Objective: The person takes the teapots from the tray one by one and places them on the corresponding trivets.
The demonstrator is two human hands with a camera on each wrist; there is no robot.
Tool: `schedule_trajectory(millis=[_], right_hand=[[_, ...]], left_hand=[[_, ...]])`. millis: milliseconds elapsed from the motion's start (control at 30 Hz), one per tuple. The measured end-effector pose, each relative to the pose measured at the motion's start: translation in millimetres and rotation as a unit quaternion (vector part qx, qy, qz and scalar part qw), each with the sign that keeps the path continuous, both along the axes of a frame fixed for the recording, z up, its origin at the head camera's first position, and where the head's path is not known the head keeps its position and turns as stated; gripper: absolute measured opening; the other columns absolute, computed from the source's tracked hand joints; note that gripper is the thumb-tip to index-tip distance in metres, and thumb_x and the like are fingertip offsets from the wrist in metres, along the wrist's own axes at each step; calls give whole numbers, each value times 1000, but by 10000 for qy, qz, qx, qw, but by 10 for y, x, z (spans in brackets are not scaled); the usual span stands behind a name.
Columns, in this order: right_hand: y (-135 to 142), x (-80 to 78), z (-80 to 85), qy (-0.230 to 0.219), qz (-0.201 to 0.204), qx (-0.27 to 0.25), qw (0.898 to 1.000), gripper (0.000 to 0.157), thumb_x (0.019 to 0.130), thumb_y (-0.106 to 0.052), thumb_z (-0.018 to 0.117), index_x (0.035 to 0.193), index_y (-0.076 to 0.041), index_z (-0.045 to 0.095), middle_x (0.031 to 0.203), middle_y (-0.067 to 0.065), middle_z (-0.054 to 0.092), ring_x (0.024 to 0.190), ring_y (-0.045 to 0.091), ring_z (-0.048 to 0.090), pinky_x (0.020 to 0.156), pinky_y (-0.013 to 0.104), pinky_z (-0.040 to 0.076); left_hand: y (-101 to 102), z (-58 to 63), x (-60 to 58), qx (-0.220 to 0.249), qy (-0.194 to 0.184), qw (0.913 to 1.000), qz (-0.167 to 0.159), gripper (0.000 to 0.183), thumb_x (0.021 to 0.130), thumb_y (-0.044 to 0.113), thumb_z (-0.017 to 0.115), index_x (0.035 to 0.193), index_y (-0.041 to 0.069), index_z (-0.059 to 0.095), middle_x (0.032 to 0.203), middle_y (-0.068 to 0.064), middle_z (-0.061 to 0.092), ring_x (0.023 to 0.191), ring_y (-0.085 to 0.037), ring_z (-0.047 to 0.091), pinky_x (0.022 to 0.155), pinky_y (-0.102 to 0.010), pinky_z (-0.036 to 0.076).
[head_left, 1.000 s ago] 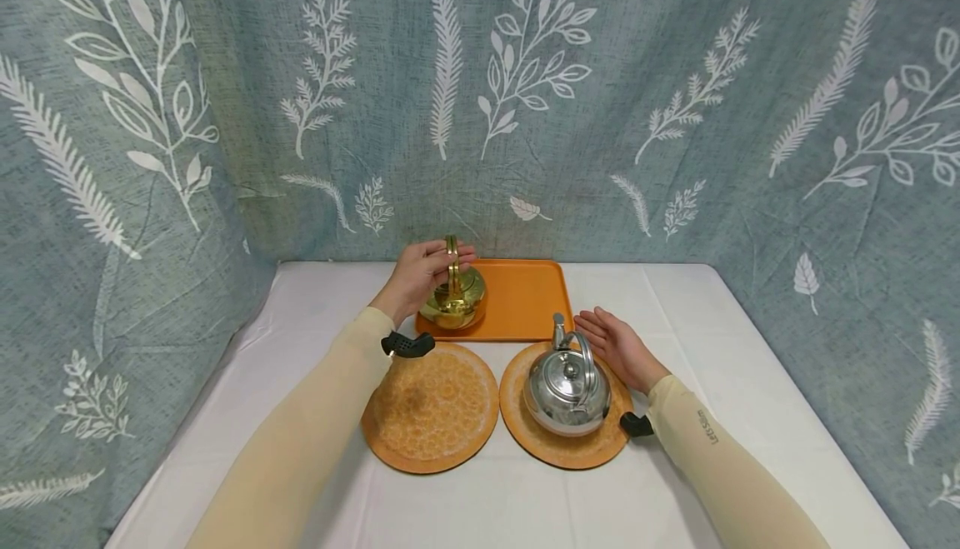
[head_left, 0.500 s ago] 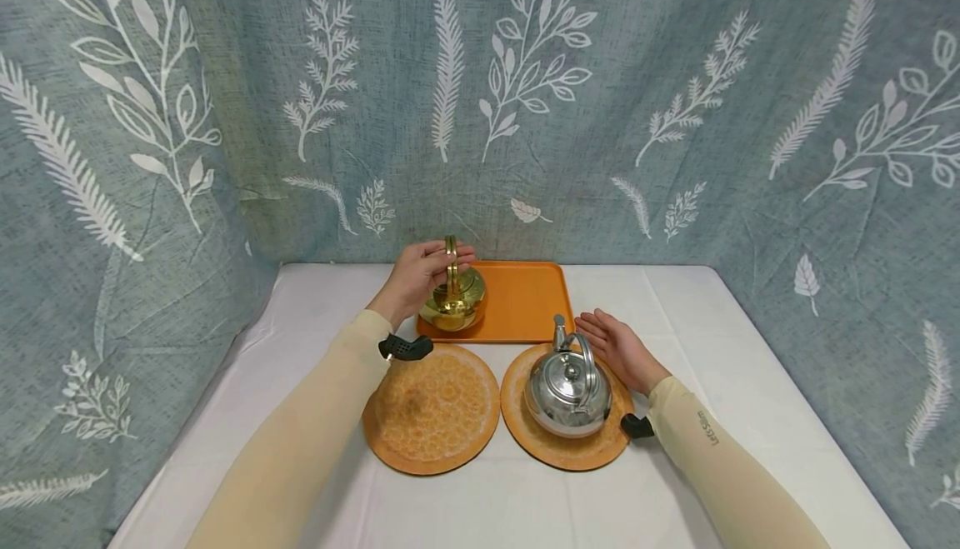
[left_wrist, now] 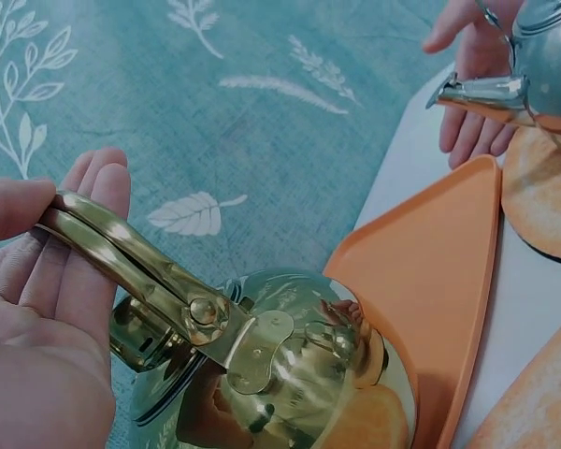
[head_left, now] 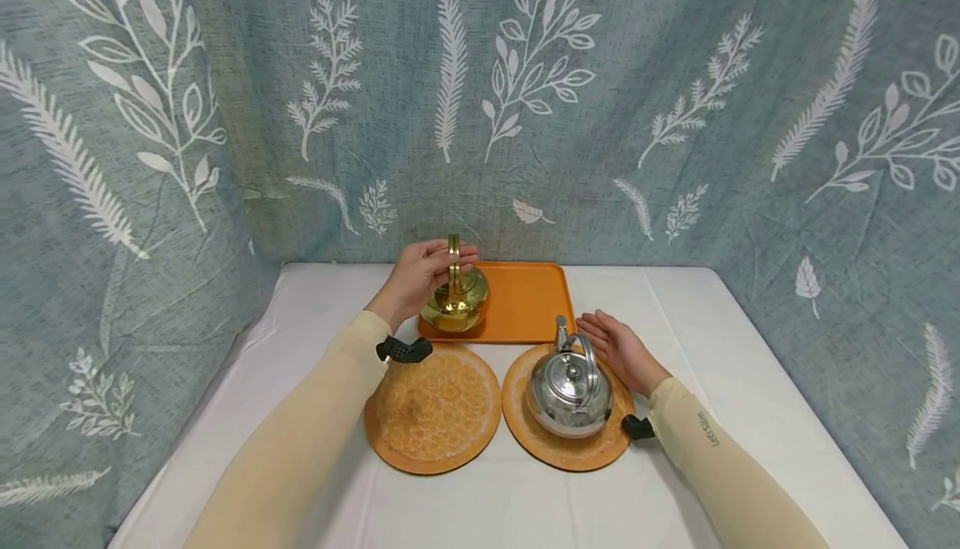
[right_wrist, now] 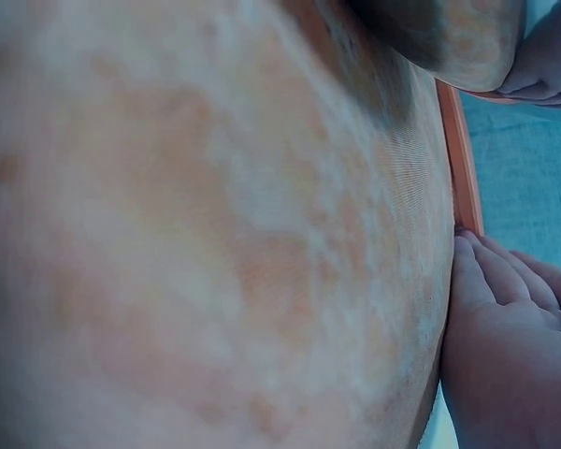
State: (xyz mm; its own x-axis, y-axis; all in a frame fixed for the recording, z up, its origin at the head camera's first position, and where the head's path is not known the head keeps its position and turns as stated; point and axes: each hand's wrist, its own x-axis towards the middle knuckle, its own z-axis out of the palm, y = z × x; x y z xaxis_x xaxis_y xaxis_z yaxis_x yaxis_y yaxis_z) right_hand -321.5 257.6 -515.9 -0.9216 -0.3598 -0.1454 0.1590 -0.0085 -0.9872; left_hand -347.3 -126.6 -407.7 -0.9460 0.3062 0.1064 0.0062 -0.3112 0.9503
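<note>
A shiny gold-coloured kettle stands over the left end of an orange tray. My left hand is at its raised handle: the thumb lies against the near side while the fingers extend straight behind it, holding the handle between them. On the right-hand round mat sits a silver kettle, its spout pointing away from me. Just right of that kettle, my right hand rests palm inward with fingers straight, gripping nothing. In the right wrist view its fingers lie beside the mat.
Another round orange-patterned mat lies in front of the tray, partly under my left wrist. A white cloth covers the table. Grey-green leaf-print curtains rise behind and along both sides.
</note>
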Motion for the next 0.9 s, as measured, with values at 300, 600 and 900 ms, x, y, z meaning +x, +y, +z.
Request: schedule_trajectory(millis=[300,600,900], right_hand=[[-11,4,-10,-11,50,25,10000,84,118,-53,36,171,6,10,177,24,17,164,36,16,135,47,10],[-18,29,0,19,62,44,10000,71,122,-42,26,171,7,10,177,24,17,165,36,15,135,46,10],[-40,47,-3,23,30,24,10000,84,118,-53,35,171,7,10,177,25,16,165,36,15,135,47,9]], left_hand=[[-3,25,76,84,79,9999,-27,45,115,-2,50,158,-11,42,151,-35,55,121,-22,72,112,-38,55],[0,70,141,137,154,9998,-59,43,115,-3,49,157,-13,43,148,-33,58,120,-21,72,111,-38,55],[-2,129,212,119,271,9995,-113,41,115,-2,49,154,-15,45,154,-41,48,117,-20,73,110,-37,56]])
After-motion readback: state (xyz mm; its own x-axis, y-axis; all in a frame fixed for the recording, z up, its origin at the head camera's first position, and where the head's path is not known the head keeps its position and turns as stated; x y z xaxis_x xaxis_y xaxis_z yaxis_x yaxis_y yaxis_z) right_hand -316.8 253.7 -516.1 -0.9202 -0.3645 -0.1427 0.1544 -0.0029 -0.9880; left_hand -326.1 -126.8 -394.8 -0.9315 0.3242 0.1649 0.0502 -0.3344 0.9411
